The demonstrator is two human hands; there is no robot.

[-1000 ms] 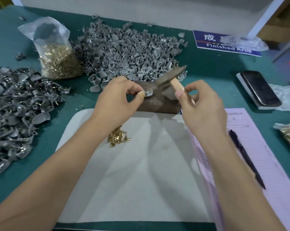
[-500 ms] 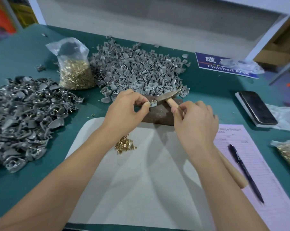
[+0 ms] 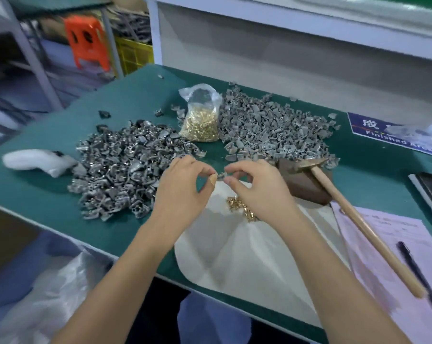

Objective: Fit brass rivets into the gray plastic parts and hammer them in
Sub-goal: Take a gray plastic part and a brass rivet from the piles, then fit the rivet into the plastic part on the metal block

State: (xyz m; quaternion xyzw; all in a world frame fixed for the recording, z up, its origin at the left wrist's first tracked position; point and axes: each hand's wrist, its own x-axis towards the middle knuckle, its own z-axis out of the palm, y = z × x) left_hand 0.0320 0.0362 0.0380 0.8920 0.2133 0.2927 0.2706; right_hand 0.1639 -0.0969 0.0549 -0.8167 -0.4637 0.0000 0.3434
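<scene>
Bare forearms, bandaged left thumb [image 3: 212, 180]

Your hammer [image 3: 359, 224] has a smooth pale wooden handle and a dull metal head. The rivets [image 3: 242, 208] shine brassy — the gray parts [image 3: 272, 127] look matt plastic. Table [image 3: 48, 194]: matt green; bag [image 3: 201, 112] — glossy clear plastic.
</scene>
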